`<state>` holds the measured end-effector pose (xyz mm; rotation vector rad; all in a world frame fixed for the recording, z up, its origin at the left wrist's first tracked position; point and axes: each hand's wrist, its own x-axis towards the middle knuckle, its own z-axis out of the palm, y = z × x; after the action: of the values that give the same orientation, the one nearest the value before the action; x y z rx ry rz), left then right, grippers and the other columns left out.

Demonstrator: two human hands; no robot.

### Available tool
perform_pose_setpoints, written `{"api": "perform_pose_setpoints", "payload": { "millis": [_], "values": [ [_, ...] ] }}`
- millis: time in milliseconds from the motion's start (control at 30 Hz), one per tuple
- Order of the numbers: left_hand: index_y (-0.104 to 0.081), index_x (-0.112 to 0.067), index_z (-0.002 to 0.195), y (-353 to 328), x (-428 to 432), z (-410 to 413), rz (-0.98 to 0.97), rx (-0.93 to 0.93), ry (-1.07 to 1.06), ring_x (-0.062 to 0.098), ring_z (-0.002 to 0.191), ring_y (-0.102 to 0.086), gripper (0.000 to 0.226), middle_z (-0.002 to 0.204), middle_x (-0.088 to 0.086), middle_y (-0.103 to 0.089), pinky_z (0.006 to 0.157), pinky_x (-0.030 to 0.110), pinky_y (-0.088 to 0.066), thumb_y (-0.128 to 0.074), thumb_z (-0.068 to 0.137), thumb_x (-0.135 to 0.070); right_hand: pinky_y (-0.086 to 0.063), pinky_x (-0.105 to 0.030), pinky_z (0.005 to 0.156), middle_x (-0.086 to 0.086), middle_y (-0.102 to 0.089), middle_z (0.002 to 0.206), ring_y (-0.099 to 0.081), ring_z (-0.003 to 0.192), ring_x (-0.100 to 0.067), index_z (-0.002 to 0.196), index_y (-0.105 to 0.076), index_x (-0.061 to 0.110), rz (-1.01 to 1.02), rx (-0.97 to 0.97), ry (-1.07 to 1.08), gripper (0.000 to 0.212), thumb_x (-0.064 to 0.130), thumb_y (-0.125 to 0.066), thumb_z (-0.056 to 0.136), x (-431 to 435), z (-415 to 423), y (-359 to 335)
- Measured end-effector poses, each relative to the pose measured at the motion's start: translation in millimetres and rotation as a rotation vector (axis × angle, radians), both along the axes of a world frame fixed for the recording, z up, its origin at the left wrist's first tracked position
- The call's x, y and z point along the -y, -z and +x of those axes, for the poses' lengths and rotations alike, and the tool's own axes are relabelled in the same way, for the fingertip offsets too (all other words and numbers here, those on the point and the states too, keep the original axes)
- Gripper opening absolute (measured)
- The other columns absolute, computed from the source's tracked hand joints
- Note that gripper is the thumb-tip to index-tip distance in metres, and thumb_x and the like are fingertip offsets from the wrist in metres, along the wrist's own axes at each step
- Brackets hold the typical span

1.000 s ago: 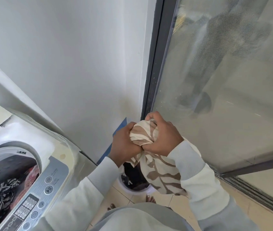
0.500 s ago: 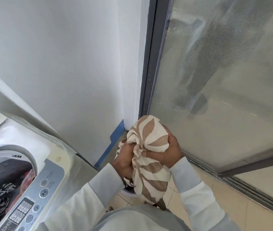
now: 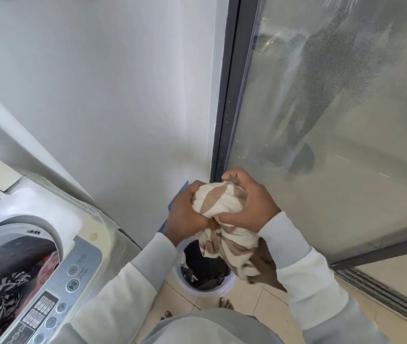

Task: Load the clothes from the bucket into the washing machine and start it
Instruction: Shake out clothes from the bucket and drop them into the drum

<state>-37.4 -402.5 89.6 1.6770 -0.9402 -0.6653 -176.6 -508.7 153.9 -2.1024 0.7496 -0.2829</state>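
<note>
A cream cloth with brown stripes (image 3: 218, 206) is bunched between both hands above the white bucket (image 3: 224, 290). My left hand (image 3: 185, 214) grips its left side and my right hand (image 3: 252, 202) grips its top and right side. The cloth's loose end hangs down over the bucket, which holds dark clothes (image 3: 202, 269). At the lower left the top-loading washing machine (image 3: 48, 232) stands open, with patterned black-and-white and red clothes (image 3: 1, 299) in its drum. Its control panel (image 3: 58, 289) shows power and start/pause buttons.
A white wall stands straight ahead. A dark-framed sliding glass door (image 3: 334, 120) fills the right side, with its floor track (image 3: 383, 291) at the lower right. The bucket sits on beige floor tiles (image 3: 187, 304), just beyond my bare toes (image 3: 224, 304).
Both hands have kept gathering the striped cloth into a tighter ball, dipping lower and then rising again. Less cloth hangs over the bucket than a second ago.
</note>
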Motion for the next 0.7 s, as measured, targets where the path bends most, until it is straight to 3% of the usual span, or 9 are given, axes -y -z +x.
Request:
{"api": "perform_pose_setpoints", "payload": {
  "millis": [100, 167, 267, 367, 433, 500, 567, 633, 700],
  "values": [
    [-0.065, -0.008, 0.095, 4.1, -0.7, 7.7, -0.111, -0.293, -0.141, 0.03, 0.083, -0.065, 0.068, 0.092, 0.019, -0.07, 0.075, 0.057, -0.054, -0.082, 0.029, -0.014, -0.047, -0.038, 0.102, 0.02, -0.054, 0.125, -0.054, 0.118, -0.008, 0.124, -0.039, 0.055, 0.004, 0.013, -0.082, 0.092, 0.054, -0.085, 0.044, 12.8, -12.1, -3.8],
    [-0.065, -0.005, 0.101, 0.6, -2.4, 6.4, -0.212, -0.454, -0.175, 0.033, 0.091, -0.065, 0.072, 0.099, 0.019, -0.07, 0.081, 0.059, -0.052, -0.08, 0.03, -0.01, -0.039, -0.042, 0.11, 0.017, -0.047, 0.138, -0.044, 0.131, -0.011, 0.136, -0.033, 0.056, 0.029, 0.016, -0.044, 0.111, 0.058, -0.088, 0.039, 17.5, -19.8, -0.2],
    [-0.064, -0.002, 0.116, -8.1, -0.8, -3.1, -0.343, -0.681, -0.125, 0.04, 0.105, -0.063, 0.08, 0.111, 0.022, -0.068, 0.086, 0.055, -0.053, -0.082, 0.039, -0.01, -0.033, -0.042, 0.115, 0.007, -0.042, 0.15, -0.04, 0.139, -0.013, 0.15, -0.025, 0.039, 0.339, 0.221, -0.065, 0.13, 0.038, -0.094, 0.04, 6.9, -24.3, 15.8],
    [-0.079, -0.016, 0.093, -14.7, 2.2, -22.0, -0.335, -0.977, -0.02, 0.023, 0.085, -0.072, 0.035, 0.092, 0.009, -0.075, 0.066, 0.033, -0.059, -0.078, 0.057, -0.015, -0.043, -0.043, 0.109, -0.004, -0.061, 0.132, -0.055, 0.126, -0.02, 0.14, -0.044, 0.01, 0.471, 0.323, 0.013, 0.113, 0.031, -0.097, 0.043, -9.7, -20.5, 30.4],
    [-0.078, -0.014, 0.092, -18.2, 2.3, -29.7, -0.253, -1.062, 0.004, 0.025, 0.084, -0.071, 0.028, 0.093, 0.012, -0.073, 0.064, 0.032, -0.059, -0.067, 0.067, -0.019, -0.051, -0.033, 0.1, 0.0, -0.069, 0.115, -0.064, 0.111, -0.013, 0.12, -0.059, 0.008, 0.449, 0.336, 0.139, 0.081, 0.014, -0.096, 0.049, -13.1, -15.8, 33.4],
    [-0.066, -0.008, 0.111, -19.8, 0.7, -22.0, -0.252, -0.974, 0.055, 0.03, 0.096, -0.066, 0.053, 0.104, 0.015, -0.068, 0.074, 0.035, -0.057, -0.074, 0.061, -0.021, -0.049, -0.01, 0.088, 0.013, -0.066, 0.106, -0.063, 0.098, -0.001, 0.107, -0.06, 0.02, 0.378, 0.334, 0.234, 0.063, -0.005, -0.089, 0.057, -10.8, -13.8, 35.2],
    [-0.046, -0.007, 0.135, -25.0, -5.5, -6.4, -0.275, -0.835, 0.234, 0.029, 0.109, -0.061, 0.094, 0.121, 0.014, -0.062, 0.086, 0.036, -0.054, -0.085, 0.053, -0.03, -0.043, -0.001, 0.079, 0.018, -0.061, 0.1, -0.06, 0.089, 0.006, 0.099, -0.058, 0.027, 0.346, 0.365, 0.285, 0.062, -0.013, -0.084, 0.06, -4.2, -13.6, 33.9],
    [-0.018, -0.011, 0.148, -30.3, -8.4, 10.0, -0.243, -0.53, 0.342, 0.021, 0.125, -0.052, 0.125, 0.14, 0.008, -0.045, 0.098, 0.033, -0.047, -0.091, 0.051, -0.043, -0.044, -0.003, 0.078, 0.016, -0.063, 0.099, -0.063, 0.086, 0.002, 0.098, -0.058, 0.031, 0.282, 0.374, 0.247, 0.066, -0.013, -0.085, 0.058, 2.3, -13.3, 32.7],
    [-0.008, -0.018, 0.152, -34.2, -6.3, 17.8, -0.204, -0.158, 0.398, 0.02, 0.136, -0.043, 0.137, 0.15, 0.007, -0.035, 0.109, 0.04, -0.04, -0.095, 0.048, -0.044, -0.051, -0.015, 0.082, 0.01, -0.069, 0.098, -0.066, 0.091, -0.006, 0.101, -0.062, 0.029, 0.189, 0.35, 0.182, 0.062, -0.001, -0.09, 0.054, 4.1, -12.4, 30.0]
  ]
}}
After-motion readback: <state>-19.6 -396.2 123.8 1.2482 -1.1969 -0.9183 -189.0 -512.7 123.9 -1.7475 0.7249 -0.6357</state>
